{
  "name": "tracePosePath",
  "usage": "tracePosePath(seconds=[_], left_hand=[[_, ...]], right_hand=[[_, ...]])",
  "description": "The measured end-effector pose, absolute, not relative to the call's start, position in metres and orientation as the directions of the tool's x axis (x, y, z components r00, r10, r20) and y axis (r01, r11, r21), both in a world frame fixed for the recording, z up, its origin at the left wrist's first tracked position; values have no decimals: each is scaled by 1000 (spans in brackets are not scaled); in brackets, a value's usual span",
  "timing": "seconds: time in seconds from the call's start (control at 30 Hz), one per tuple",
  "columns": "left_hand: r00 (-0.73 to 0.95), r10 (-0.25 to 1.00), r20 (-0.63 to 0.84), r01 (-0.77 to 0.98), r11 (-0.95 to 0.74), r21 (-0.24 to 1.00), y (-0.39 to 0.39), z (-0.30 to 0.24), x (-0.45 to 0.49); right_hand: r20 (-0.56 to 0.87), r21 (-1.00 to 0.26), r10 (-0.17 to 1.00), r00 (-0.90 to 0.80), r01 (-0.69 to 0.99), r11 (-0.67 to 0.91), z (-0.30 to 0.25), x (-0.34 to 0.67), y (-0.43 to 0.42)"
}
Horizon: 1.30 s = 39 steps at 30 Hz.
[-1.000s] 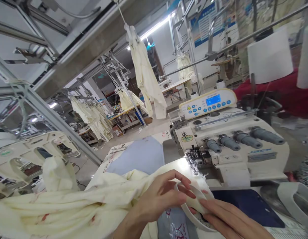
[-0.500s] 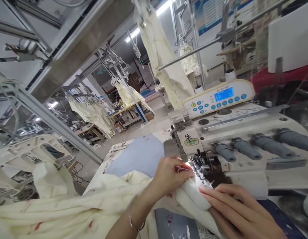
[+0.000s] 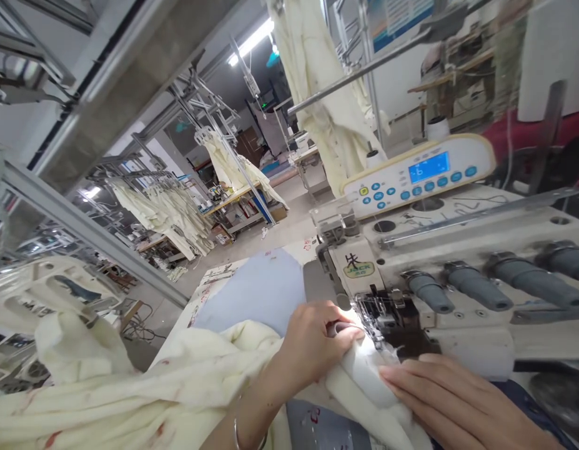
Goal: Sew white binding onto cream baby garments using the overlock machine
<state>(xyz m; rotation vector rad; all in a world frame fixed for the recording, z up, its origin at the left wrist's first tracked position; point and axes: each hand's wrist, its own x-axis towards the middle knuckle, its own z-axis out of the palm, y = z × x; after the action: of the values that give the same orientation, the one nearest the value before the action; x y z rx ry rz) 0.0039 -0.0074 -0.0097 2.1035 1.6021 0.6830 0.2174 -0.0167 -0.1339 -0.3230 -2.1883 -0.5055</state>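
Observation:
A cream fabric piece with a white band [image 3: 374, 375] lies at the needle area of an overlock sewing machine [image 3: 364, 269]. My left hand [image 3: 312, 337], with a bracelet on the wrist, is closed on the fabric's folded edge just left of the presser foot. Flat on the white band, my right hand [image 3: 458, 397] has its fingers stretched out together; its thumb is hidden. From under my left forearm, a heap of cream cloth with reddish marks [image 3: 130, 400] spreads to the left. The machine's lamp brightens the fabric by my left fingertips.
A control panel [image 3: 418, 178] with a lit blue screen tops the machine. Grey rubber-sleeved parts [image 3: 476, 284] project along its front. A blue-grey sheet [image 3: 252, 290] covers part of the table. Cream garments [image 3: 317, 94] hang beyond, and a metal beam [image 3: 120, 81] crosses the upper left.
The view has shifted slightly. Both hands stay by the needle area; the fingers of my right hand now lie straighter and closer together on the band.

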Motion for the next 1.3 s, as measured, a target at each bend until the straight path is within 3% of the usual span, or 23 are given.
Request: tracePosePath(seconds=[0.13, 0.3, 0.63, 0.8, 1.0, 1.2, 1.3], left_hand=[[185, 982, 41, 849, -181, 497, -20, -7, 2], [148, 986, 78, 906, -167, 388, -16, -16, 7], [102, 982, 162, 908, -158, 389, 2, -29, 10], [195, 966, 167, 863, -250, 440, 10, -27, 5], [260, 944, 203, 812, -328, 483, 29, -25, -3], [491, 850, 194, 634, -501, 590, 20, -14, -34], [620, 753, 221, 588, -632, 504, 5, -10, -44]], right_hand=[[835, 163, 96, -542, 411, 897, -135, 211, -25], [918, -93, 268, -291, 501, 861, -145, 200, -32], [901, -251, 395, -181, 527, 812, -125, 185, -36], [917, -236, 360, -174, 490, 839, -109, 186, -33], [875, -136, 316, -366, 441, 887, -101, 194, -24], [898, -5, 222, -380, 496, 869, -103, 196, -20], [904, -16, 226, -362, 500, 866, -112, 197, -20]])
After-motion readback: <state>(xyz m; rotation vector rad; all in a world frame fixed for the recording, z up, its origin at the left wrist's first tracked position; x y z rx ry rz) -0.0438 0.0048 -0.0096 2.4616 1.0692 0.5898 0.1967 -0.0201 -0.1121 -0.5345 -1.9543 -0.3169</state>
